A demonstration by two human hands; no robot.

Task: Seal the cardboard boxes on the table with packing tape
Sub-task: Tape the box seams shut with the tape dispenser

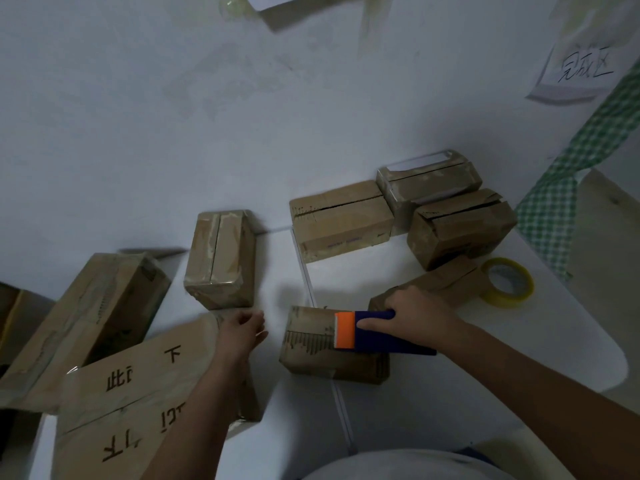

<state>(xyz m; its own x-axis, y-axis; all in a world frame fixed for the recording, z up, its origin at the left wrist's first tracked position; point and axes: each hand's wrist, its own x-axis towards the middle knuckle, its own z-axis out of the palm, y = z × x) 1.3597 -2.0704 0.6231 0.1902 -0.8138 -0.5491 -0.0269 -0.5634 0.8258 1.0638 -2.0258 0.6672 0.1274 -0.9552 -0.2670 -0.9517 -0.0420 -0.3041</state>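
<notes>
Head view. The box under work (325, 344) lies on the white table (450, 410), directly ahead of the person, long axis running left to right. All places below are given from this box.

The right hand (415, 313) is over its right end, fingers curled round a blue tape dispenser (388, 336). The dispenser's orange cutter head (345, 330) points left and sits on the box top about midway along. The dispenser lines up with the box's long axis, so any pull would likely run along that axis.

The left hand (242, 329) is just to the left, apart from the box, fingers loosely curled and holding nothing. It rests at the edge of a large printed carton (138, 393). The right hand is plainly the nearer.

Further boxes (343, 220) stand beyond. A yellow tape roll (507, 282) lies to the right, beyond the hand.
</notes>
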